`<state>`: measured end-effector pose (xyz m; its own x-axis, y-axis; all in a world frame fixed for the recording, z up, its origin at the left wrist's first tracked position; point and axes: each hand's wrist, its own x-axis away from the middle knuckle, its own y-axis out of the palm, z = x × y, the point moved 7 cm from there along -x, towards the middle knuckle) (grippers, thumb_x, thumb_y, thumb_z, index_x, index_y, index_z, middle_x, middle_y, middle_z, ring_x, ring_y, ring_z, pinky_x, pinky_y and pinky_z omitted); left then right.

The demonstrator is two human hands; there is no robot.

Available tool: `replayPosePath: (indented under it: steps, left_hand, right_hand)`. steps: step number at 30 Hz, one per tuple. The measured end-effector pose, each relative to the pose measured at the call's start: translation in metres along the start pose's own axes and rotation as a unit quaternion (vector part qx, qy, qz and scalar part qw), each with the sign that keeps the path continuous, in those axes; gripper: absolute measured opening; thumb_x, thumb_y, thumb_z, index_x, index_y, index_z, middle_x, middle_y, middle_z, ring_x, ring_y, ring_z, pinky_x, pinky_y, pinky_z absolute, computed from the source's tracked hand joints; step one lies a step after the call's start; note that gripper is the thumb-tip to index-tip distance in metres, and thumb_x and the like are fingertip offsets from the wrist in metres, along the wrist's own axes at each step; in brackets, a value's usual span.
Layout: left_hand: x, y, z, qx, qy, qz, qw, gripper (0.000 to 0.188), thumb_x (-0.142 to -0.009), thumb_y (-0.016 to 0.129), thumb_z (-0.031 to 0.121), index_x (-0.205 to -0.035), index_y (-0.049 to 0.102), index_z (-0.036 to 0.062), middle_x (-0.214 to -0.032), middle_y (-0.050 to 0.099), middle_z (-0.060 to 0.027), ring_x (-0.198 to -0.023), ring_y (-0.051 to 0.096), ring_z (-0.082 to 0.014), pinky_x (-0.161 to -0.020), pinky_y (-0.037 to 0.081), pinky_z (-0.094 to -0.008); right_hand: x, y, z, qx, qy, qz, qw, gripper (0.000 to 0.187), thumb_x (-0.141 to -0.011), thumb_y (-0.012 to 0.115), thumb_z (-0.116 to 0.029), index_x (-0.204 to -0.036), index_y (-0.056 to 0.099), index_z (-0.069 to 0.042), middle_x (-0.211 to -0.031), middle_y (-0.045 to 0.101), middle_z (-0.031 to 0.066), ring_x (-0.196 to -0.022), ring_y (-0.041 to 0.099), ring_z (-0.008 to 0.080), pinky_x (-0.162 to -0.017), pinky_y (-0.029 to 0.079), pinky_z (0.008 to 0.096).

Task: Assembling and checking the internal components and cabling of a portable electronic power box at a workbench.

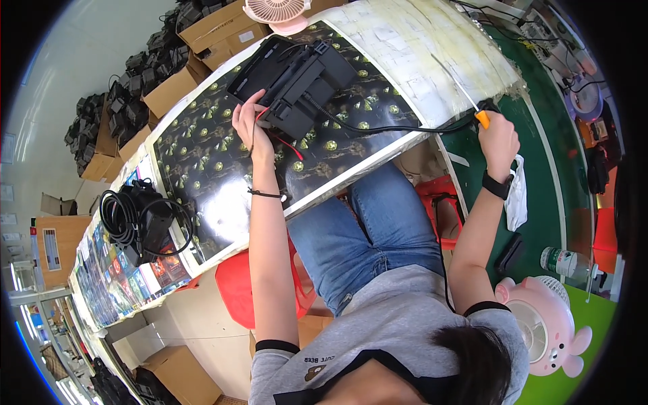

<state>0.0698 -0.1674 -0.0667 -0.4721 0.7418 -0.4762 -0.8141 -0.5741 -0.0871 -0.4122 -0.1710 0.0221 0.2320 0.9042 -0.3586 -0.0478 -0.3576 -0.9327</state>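
A black plastic case with an open lid (297, 91) rests tilted on the dark patterned mat. At its near left corner, my left hand (250, 125) grips the edge, fingers on the side and a thin red-and-black wire running by them. A loose red wire end (298, 154) lies on the mat below the case. From the case a thick black cable (378, 128) runs right toward the table's edge. My right hand (500, 143) is closed around a screwdriver (482, 119) with an orange handle; its long thin shaft points up and left, apart from the case.
A black device with coiled cable (140, 219) sits at the table's left. A pink fan (280, 12) stands at the far edge. Cardboard boxes (169, 88) with black devices lie beyond. On the green surface are a white plastic bag (517, 196), a bottle (564, 262) and another pink fan (540, 324).
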Motion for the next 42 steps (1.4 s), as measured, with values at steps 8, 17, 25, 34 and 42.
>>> replayPosePath:
  steps: [8, 17, 25, 34, 42]
  left_hand:
    - [-0.005, -0.008, -0.027, 0.172, -0.068, -0.013, 0.983, 0.048, -0.102, 0.037, 0.036, -0.081, 0.056, -0.0026, -0.113, 0.065, -0.0187, -0.084, 0.059, -0.0162, -0.080, 0.049, -0.0305]
    - [0.007, -0.002, -0.008, 0.288, -0.163, 0.038, 0.943, 0.061, -0.100, 0.030, 0.044, -0.057, 0.044, 0.0023, -0.097, 0.070, -0.0210, -0.103, 0.054, -0.0181, -0.119, 0.010, -0.0362]
    - [0.004, -0.007, 0.007, 0.221, -0.099, -0.010, 0.970, 0.059, -0.099, 0.030, 0.042, -0.052, 0.038, 0.0068, -0.091, 0.069, -0.0218, -0.107, 0.050, -0.0201, -0.120, 0.010, -0.0385]
    - [0.007, -0.004, 0.045, 0.107, 0.129, -0.055, 0.984, 0.063, -0.100, 0.033, 0.037, -0.046, 0.045, 0.0064, -0.076, 0.070, -0.0151, -0.129, 0.036, -0.0250, -0.119, 0.008, -0.0404]
    - [0.021, -0.001, 0.073, 0.044, 0.198, -0.104, 0.974, 0.067, -0.095, 0.042, 0.045, -0.040, 0.052, 0.0083, -0.067, 0.070, -0.0033, -0.133, 0.026, -0.0328, -0.117, 0.008, -0.0436]
  right_hand:
    - [-0.019, -0.054, -0.076, -0.196, -0.116, 0.167, 0.959, 0.021, -0.079, 0.071, -0.023, -0.100, 0.075, -0.023, -0.081, 0.069, 0.0136, -0.073, 0.066, 0.0346, -0.064, 0.053, 0.0410]
    - [-0.014, 0.034, -0.183, -0.384, -0.277, -0.075, 0.878, 0.018, -0.081, 0.071, -0.010, -0.099, 0.074, -0.011, -0.090, 0.070, 0.0158, -0.080, 0.069, 0.0310, -0.069, 0.053, 0.0343]
    - [-0.011, 0.079, -0.208, -0.668, -0.136, -0.277, 0.677, 0.022, -0.095, 0.063, -0.022, -0.112, 0.069, -0.007, -0.097, 0.071, 0.0012, -0.062, 0.050, 0.0020, -0.056, 0.044, 0.0188]
    - [0.003, 0.091, -0.244, -0.775, -0.124, -0.418, 0.457, 0.047, -0.100, 0.053, -0.037, -0.135, 0.053, -0.006, -0.113, 0.062, 0.0013, -0.103, 0.056, 0.0070, -0.092, 0.043, 0.0213]
    - [0.008, 0.073, -0.236, -0.775, -0.214, -0.385, 0.453, 0.079, -0.088, 0.066, -0.021, -0.154, 0.023, -0.007, -0.153, 0.032, 0.0053, -0.126, 0.044, 0.0141, -0.109, 0.031, 0.0286]
